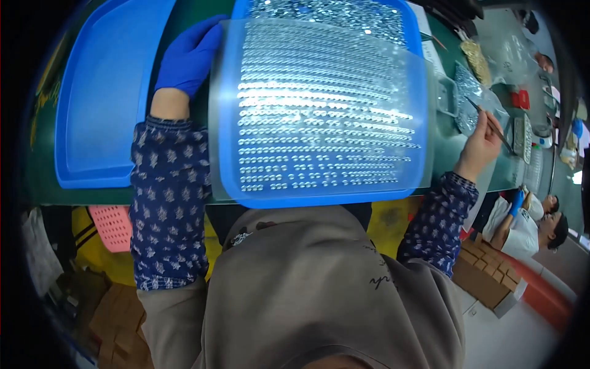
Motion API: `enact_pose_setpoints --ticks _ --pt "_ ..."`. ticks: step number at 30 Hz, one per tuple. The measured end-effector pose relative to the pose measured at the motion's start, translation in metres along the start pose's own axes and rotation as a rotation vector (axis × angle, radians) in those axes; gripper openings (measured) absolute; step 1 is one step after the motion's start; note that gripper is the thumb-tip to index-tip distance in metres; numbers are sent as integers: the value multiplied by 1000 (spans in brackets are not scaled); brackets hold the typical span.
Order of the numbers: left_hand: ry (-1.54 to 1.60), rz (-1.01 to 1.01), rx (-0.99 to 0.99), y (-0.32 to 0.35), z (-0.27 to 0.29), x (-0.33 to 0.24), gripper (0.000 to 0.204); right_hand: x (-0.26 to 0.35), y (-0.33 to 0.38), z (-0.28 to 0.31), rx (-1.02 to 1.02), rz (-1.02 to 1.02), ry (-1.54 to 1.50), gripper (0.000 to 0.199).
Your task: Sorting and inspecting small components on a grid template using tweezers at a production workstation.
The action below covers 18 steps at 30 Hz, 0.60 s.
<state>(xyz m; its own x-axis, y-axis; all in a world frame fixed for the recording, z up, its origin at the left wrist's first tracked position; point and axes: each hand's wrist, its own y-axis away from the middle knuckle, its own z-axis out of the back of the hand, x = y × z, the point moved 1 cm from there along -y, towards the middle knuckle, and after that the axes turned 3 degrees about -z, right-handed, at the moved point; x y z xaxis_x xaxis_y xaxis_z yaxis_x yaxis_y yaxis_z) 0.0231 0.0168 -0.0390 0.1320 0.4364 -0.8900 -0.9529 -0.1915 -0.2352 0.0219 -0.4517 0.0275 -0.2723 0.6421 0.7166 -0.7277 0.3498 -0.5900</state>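
Note:
A translucent sheet (225,147) bears many rows of small shiny round pieces (319,117). It lies over a blue tray (270,202), whose far end holds a heap of loose shiny pieces (332,18). My left hand (187,58), in a blue glove, has its fingers together at the sheet's far left corner; the fingertips are partly hidden. To the right of the sheet, my bare right hand (482,144) is closed around slim dark tweezers (506,145). Their tip points forward and left, over a clear bag of small silvery pieces (465,92).
On the left of the green table (37,178) stands another blue tray (110,104). A small clear dish (446,95), a bag of gold-coloured pieces (476,61) and a red item (520,99) lie at right. People in white shirts (522,230) sit at far right.

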Motion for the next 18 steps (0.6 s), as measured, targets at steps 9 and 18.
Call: enact_pose_setpoints --ticks 9,18 --pt "-34 20 -18 -2 -6 -8 32 3 12 4 50 -93 -79 18" --pt "163 129 51 -13 -39 -41 28 -25 38 21 164 -416 -544 18"
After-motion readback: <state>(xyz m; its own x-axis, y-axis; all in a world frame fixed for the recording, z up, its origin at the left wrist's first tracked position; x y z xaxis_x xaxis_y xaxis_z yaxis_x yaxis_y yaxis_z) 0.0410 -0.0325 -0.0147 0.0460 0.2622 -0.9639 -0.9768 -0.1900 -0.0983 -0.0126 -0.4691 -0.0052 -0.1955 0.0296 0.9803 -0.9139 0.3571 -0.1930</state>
